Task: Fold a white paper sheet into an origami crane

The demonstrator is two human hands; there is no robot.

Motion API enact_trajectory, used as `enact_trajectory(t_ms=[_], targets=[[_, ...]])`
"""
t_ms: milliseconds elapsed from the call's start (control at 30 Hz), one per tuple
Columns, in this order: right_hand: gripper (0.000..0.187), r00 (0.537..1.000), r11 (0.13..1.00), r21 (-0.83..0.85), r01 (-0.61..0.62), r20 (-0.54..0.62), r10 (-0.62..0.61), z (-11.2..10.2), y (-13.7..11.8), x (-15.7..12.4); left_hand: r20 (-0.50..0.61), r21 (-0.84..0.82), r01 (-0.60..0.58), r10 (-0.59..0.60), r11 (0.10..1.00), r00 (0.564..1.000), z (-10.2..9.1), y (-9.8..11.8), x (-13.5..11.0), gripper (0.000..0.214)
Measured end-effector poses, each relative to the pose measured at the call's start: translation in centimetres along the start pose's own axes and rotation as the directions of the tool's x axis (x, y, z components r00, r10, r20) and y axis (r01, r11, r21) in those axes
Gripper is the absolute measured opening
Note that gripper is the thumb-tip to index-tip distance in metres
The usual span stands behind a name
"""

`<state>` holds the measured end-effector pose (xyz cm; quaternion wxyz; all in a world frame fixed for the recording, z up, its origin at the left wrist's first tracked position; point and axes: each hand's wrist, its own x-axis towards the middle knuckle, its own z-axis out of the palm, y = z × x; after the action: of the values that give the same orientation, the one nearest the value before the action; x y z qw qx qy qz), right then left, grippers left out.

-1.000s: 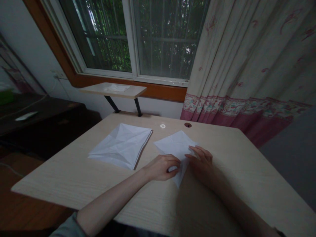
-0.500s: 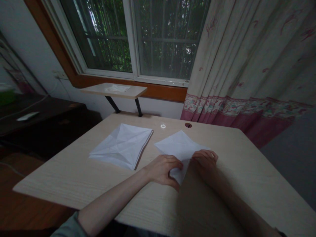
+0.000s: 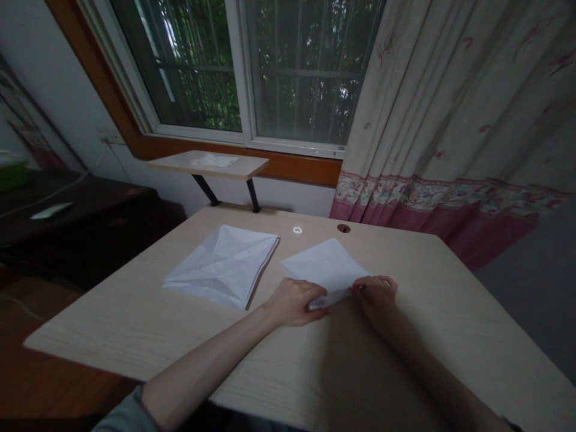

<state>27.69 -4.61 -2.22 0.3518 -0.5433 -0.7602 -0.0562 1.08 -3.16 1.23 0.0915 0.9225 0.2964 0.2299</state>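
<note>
A white sheet of paper (image 3: 324,267) lies on the pale wooden table (image 3: 405,336), folded along its near edge. My left hand (image 3: 292,302) pinches the fold's left end, fingers curled closed on the paper. My right hand (image 3: 377,295) presses and grips the fold's right end, fingers bent. Both hands touch the same sheet, about a hand's width apart. To the left lies a stack of white creased paper squares (image 3: 224,264), untouched.
A small hole (image 3: 343,228) and a bright ring-shaped spot (image 3: 297,230) mark the table's far edge. Behind stand a small shelf (image 3: 209,164) under the window, a patterned curtain (image 3: 450,120) at right, and dark furniture (image 3: 67,210) at left.
The sheet's near corner, which pointed toward me, has been folded up and away; the near edge is now a straight crease. Both hands shifted onto that crease.
</note>
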Motion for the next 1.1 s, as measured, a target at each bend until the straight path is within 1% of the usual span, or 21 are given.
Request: enact_trajectory(t_ms=[100, 200, 300, 400, 533, 600, 633, 700, 767, 833, 933, 1000, 1100], targets=[[0.028, 1.000, 0.999, 0.037, -0.001, 0.023, 0.000, 0.0, 0.0, -0.1, -0.073, 0.026, 0.024, -0.022, 0.999, 0.997, 0.1, -0.1, 0.0, 0.032], [0.029, 1.000, 0.998, 0.067, -0.002, 0.024, 0.000, 0.0, 0.0, -0.2, -0.140, 0.055, 0.050, -0.042, 0.997, 0.989, 0.2, -0.1, 0.1, 0.036], [0.029, 1.000, 0.998, 0.060, -0.007, 0.022, 0.005, 0.2, 0.1, -0.3, -0.175, 0.068, 0.095, -0.082, 0.993, 0.981, 0.2, -0.1, 0.2, 0.038], [0.025, 0.999, 0.999, 0.040, -0.012, 0.041, 0.010, 0.4, 0.2, -0.3, -0.191, 0.068, 0.171, -0.155, 0.983, 0.969, 0.3, -0.1, 0.3, 0.038], [0.024, 0.997, 0.999, 0.036, -0.030, 0.072, 0.027, 0.7, 0.5, -0.5, -0.213, 0.055, 0.303, -0.285, 0.952, 0.935, 0.5, -0.3, 0.4, 0.037], [0.022, 0.995, 0.999, 0.040, -0.020, 0.103, 0.016, 0.8, 0.6, -0.7, -0.275, 0.020, 0.312, -0.295, 0.950, 0.915, 0.6, -0.4, 0.5, 0.037], [0.021, 0.994, 0.999, 0.036, -0.014, 0.112, 0.009, 0.9, 0.7, -0.7, -0.316, 0.012, 0.290, -0.271, 0.957, 0.909, 0.6, -0.5, 0.5, 0.038], [0.020, 0.994, 1.000, 0.022, -0.007, 0.113, 0.004, 1.0, 0.8, -0.8, -0.386, 0.026, 0.210, -0.184, 0.977, 0.904, 0.6, -0.7, 0.6, 0.040], [0.019, 0.994, 1.000, 0.014, -0.007, 0.107, 0.005, 1.1, 0.8, -0.9, -0.404, 0.073, 0.113, -0.074, 0.991, 0.912, 0.5, -0.7, 0.6, 0.040], [0.019, 0.995, 1.000, 0.014, -0.005, 0.102, 0.004, 1.2, 0.8, -0.9, -0.364, 0.131, 0.012, 0.037, 0.991, 0.931, 0.4, -0.8, 0.6, 0.042], [0.020, 0.996, 1.000, 0.013, 0.009, 0.094, -0.010, 1.2, 0.9, -1.0, -0.242, 0.211, -0.145, 0.196, 0.967, 0.950, 0.6, -0.7, 0.6, 0.046], [0.019, 0.995, 1.000, 0.018, 0.019, 0.100, -0.021, 1.2, 0.8, -1.0, -0.175, 0.246, -0.232, 0.279, 0.941, 0.944, 0.9, -0.7, 0.5, 0.041], [0.017, 0.992, 0.999, 0.034, 0.026, 0.120, -0.030, 1.0, 0.7, -0.8, -0.124, 0.255, -0.315, 0.354, 0.914, 0.927, 1.3, -0.7, 0.5, 0.035]])
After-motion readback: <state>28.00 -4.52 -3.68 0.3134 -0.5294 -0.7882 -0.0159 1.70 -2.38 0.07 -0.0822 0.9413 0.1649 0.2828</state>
